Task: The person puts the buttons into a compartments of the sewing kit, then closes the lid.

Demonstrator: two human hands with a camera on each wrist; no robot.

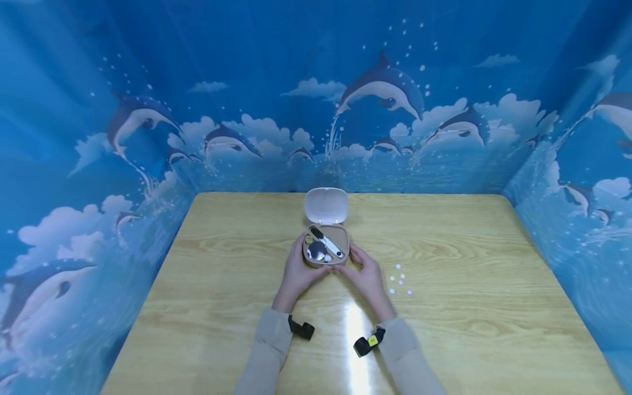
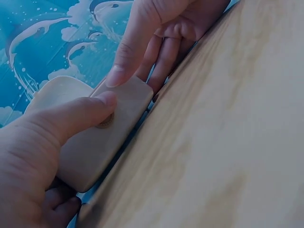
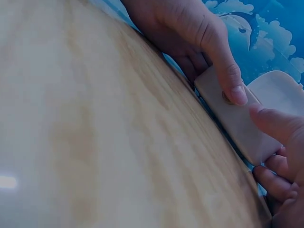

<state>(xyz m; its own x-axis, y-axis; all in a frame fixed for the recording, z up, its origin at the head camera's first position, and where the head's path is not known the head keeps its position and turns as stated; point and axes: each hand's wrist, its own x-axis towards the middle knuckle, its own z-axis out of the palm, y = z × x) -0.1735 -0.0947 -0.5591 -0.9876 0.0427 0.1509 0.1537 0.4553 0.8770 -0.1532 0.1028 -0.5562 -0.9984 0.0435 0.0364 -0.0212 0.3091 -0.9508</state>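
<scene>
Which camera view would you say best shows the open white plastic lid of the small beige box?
The head view: the rounded white plastic lid stands open behind the rounded beige plastic box, its inner face plainly visible. Both wrist views show only part of it, with the box in front.

The rounded beige case (image 1: 338,233) is open, white lid (image 1: 326,205) raised behind.

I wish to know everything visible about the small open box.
The box looks like smooth beige plastic, with rounded corners and a round front detail. Its paler lid stands open at the far side. Inside lie a black-and-white item and a dark disc. The left hand and right hand hold its sides. It is upright over the table; contact is unclear.
</scene>
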